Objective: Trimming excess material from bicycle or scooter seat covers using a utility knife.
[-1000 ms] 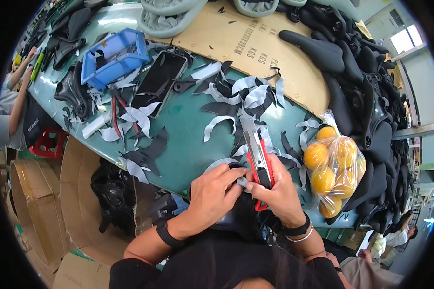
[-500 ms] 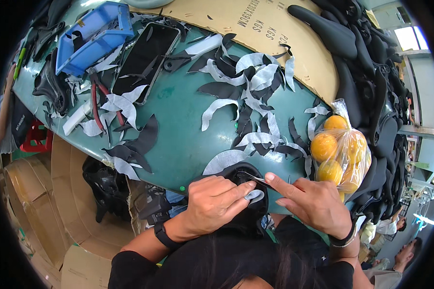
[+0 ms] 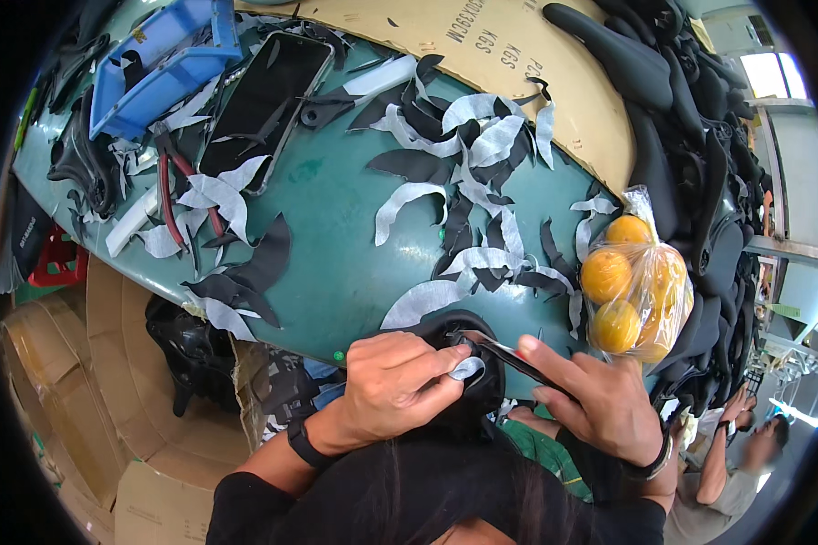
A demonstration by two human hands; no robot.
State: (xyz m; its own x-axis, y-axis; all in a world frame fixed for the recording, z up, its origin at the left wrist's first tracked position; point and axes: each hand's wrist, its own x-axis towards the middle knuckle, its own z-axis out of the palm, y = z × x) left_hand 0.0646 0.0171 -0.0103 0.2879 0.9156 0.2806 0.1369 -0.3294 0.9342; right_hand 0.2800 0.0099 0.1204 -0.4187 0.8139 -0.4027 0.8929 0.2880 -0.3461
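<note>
A black bicycle saddle (image 3: 454, 324) rests against me at the table's near edge, partly hidden by my hands. My left hand (image 3: 389, 381) is closed in a pinch on a curled strip of grey-backed black material (image 3: 468, 367) at the saddle. In my right hand (image 3: 604, 409) is a slim dark-handled knife (image 3: 523, 363), its thin metal blade pointing left toward my left fingertips and touching or nearly touching the strip there. The exact contact is too small to tell.
Trimmed scraps (image 3: 491, 145) litter the green table (image 3: 336, 245). Pliers (image 3: 165, 195), a phone (image 3: 268, 104) and a blue bin (image 3: 159, 82) lie left. Bagged oranges (image 3: 641, 291) sit right, by a cardboard sheet (image 3: 554, 82) and piled saddles (image 3: 691, 136). Cardboard boxes (image 3: 136, 381) stand lower left.
My right hand has shifted slightly down, and more of the knife's handle shows. My left hand keeps its pinch on the strip. A person at the far right has raised their arms.
</note>
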